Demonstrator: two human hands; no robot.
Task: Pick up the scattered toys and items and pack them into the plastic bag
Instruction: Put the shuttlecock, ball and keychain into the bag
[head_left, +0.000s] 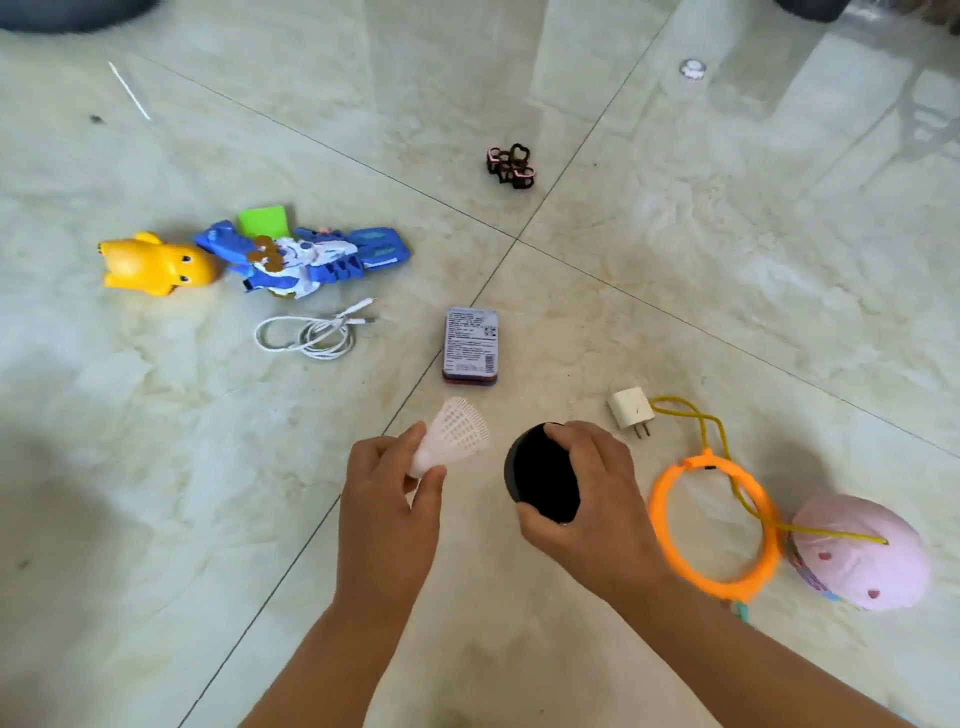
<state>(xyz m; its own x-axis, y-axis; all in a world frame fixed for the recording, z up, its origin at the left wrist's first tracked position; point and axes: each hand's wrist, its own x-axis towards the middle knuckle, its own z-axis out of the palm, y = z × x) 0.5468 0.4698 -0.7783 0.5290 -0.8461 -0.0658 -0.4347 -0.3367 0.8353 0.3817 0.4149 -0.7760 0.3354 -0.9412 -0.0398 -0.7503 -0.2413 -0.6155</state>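
Head view, floor-level inventory, pale marbled tiles with dark grout lines crossing near centre.

Shuttlecock: white plastic, mesh skirt flared up and to the right, rounded base pinched between thumb and fingers of left hand; held off the floor, low centre of frame.

Black round object: dark disc or lid shape, exact kind not clear; gripped by right hand, fingers curled over top edge, thumb under lower edge; just right of shuttlecock, apart from it.

White charger plug: two prongs pointing down-right, just beyond right hand.

Orange ring: hoop lying flat, yellow cord looped from its top toward plug and running across to pink plush toy at right.

Small tin box: printed label up, beyond both hands, beside grout line.

White cable: coiled, left of tin.

Blue and white robot toy: lying flat, green card touching its upper edge; yellow duck toy against its left end.

Dark hair clip: heart-shaped loops, alone, far centre.

Small white round item: far right, too small to identify.

Open floor: wide bare stretches lower left and upper right; right edge crowded by ring and plush.
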